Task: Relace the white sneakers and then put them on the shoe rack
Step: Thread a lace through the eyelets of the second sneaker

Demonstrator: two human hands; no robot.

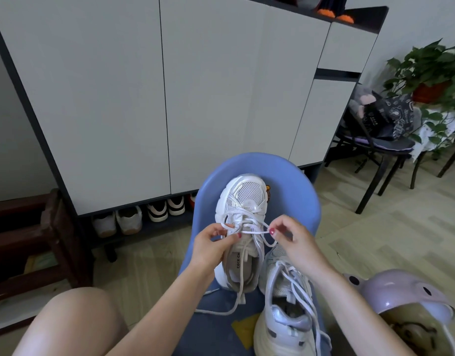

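Nearest the viewer, a bare knee (75, 322) occupies the lower left, and a lilac helmet (406, 299) lies at lower right on the floor (375, 227). Between them a blue plastic chair (293, 201) carries both white sneakers. The nearer sneaker (288, 317) lies below and to the right of the fingers, heel toward the viewer, its laces loosely crossed and trailing over its collar. The farther sneaker (243, 227) lies directly under and beyond the fingers, toe pointing away; its insole shows below the left thumb.

The left hand (211, 245) has its fingers curled, the thumb and forefinger pinching the white lace (254, 231) at the left side of the farther sneaker's eyelet row. The right hand (290, 238) pinches the same lace at the right side, thumb against forefinger, the remaining fingers bent. The lace runs taut and nearly level between the two pinches, across the sneaker's tongue. Just right of the right fingertips a loop of lace hangs down. A free end passes down from the left fingers through the shoe opening and lies on the chair seat.

Beyond the fingers stands a tall grey cabinet (144, 98) with closed doors. Its open bottom shelf (144, 222), left of and beyond the left fingers, holds several pairs of shoes (144, 217). Left of that stands a dark wooden bench (41, 240). Far right of the fingers, a black-framed chair (375, 155) carries a dark printed bag (390, 116), with a leafy potted plant (431, 73) behind it.
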